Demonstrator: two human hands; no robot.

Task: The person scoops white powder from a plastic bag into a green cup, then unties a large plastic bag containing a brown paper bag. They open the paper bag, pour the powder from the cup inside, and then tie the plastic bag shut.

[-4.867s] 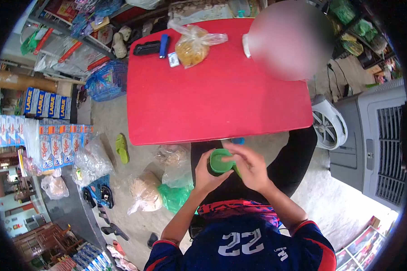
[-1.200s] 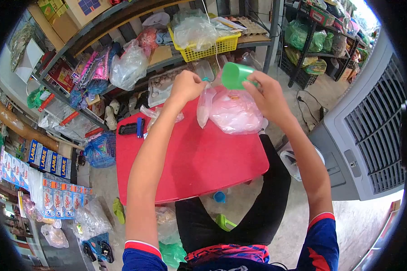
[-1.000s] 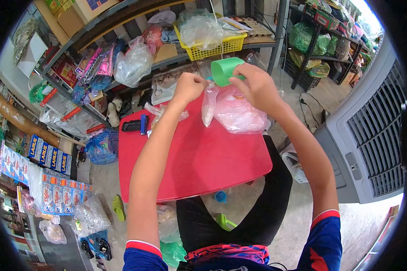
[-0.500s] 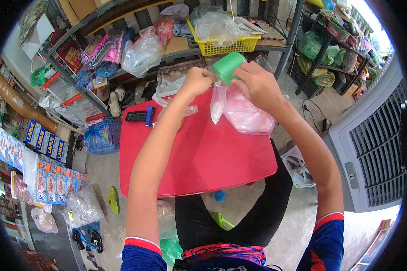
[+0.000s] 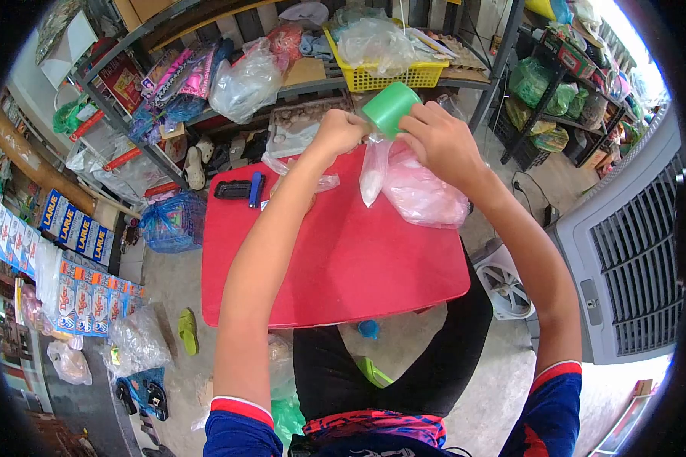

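My right hand (image 5: pixel 442 141) grips a green plastic cup (image 5: pixel 392 109), tilted over the mouth of a small clear plastic bag (image 5: pixel 374 171). White contents have gathered in the bag's pointed lower end. Pinched in my left hand (image 5: pixel 341 131) is the top edge of that small bag, just left of the cup. Behind and right of it, a larger pinkish plastic bag (image 5: pixel 425 194) rests on the red table (image 5: pixel 343 266). What lies inside the cup is hidden from view.
On the table's left lie a black tray (image 5: pixel 232 189), a blue stapler-like object (image 5: pixel 256 190) and clear plastic bags (image 5: pixel 312 181). A shelf with a yellow basket (image 5: pixel 392 76) stands behind. A grey air cooler (image 5: pixel 625 259) is at right, a green slipper (image 5: pixel 187 331) on the floor.
The whole view has shifted slightly. The cup stays tilted over the small bag, and the white contents in the bag's tip look a little fuller. Both hands keep their holds.
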